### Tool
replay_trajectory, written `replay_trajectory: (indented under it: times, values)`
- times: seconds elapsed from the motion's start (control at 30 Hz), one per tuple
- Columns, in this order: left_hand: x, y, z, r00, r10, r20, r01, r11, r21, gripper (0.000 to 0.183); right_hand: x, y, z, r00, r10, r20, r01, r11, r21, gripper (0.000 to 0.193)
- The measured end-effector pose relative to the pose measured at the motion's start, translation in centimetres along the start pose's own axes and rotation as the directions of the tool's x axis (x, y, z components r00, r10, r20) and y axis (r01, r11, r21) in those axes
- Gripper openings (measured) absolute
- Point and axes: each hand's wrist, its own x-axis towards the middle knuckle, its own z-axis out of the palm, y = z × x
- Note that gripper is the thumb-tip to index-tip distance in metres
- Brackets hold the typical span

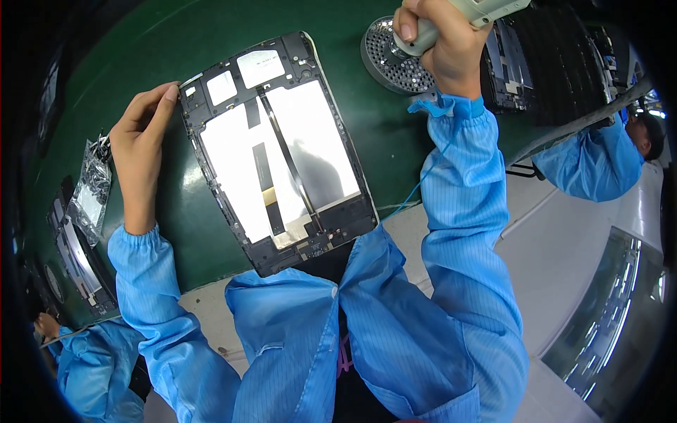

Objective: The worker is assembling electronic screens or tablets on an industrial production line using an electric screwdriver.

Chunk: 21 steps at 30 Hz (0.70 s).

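My left hand (142, 134) pinches the upper left corner of an opened tablet body (321, 151) between thumb and fingers. The tablet has a black frame, bright silvery inner plates and a dark ribbon cable (285, 151) running down its middle. Its lower end reaches over the table's near edge, close to my body. In my right hand (451, 53) is a pale grey-green powered screwdriver (493, 8), fingers wrapped round its body. The tool's front end is over a round metal screw dish (384, 60) dotted with small holes; its tip is hidden.
Stacked tablet bodies (511, 67) stand at the right of the green table (338, 42). More tablet parts (74, 254) and a clear plastic bag (92, 190) lie at the left. Co-workers in blue sleeves sit at the far right (589, 162) and lower left (99, 370).
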Motion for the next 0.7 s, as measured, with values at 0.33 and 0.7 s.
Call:
replay_trajectory:
  times: [0.33, 0.7]
  values:
    - [0.2, -0.5, -0.1, 0.999, -0.039, -0.013, 0.038, 0.998, -0.042, 0.023, -0.3, -2.0, 1.5, 0.954, 0.277, -0.115, -0.245, 0.941, 0.233, 0.028]
    - [3.1, -1.2, -2.6, 0.963, -0.077, 0.257, 0.097, 0.993, -0.067, 0.026, 1.6, -3.9, 3.8, 0.952, 0.281, -0.123, -0.261, 0.953, 0.155, 0.027]
